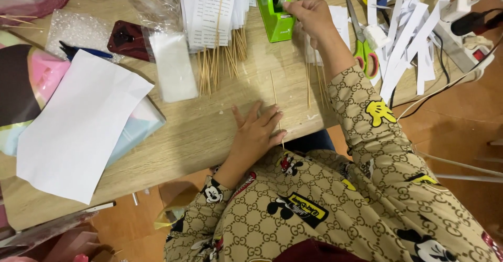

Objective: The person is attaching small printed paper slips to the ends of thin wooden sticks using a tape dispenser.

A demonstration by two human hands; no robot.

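Low in the middle of the frame the left hand (255,134) lies flat on the wooden table (199,131), fingers spread and pressing down on one thin bamboo skewer (274,92) that runs up and away from the fingertips. At the top centre the right hand (310,15) reaches to the green tape dispenser (276,18), its fingers pinched narrowly at the dispenser's front edge; whether tape sits between them I cannot tell. Below the right wrist lies a small group of loose skewers (314,84), too fine to count, partly under a white paper slip. Left of the dispenser sits a stack of printed white paper strips (212,10) taped to a fan of skewers (220,63) whose tips point down the frame. One pair of scissors with green and red handles (364,47) lies right of the right forearm, beside a heap of blank white paper strips (408,42). Left of centre are one clear plastic bag (173,65), one dark red case (126,39), one blue pen (84,51) and one large blank white sheet (78,126) tilted over a pastel package (139,126). A white power strip (461,47) sits at upper right
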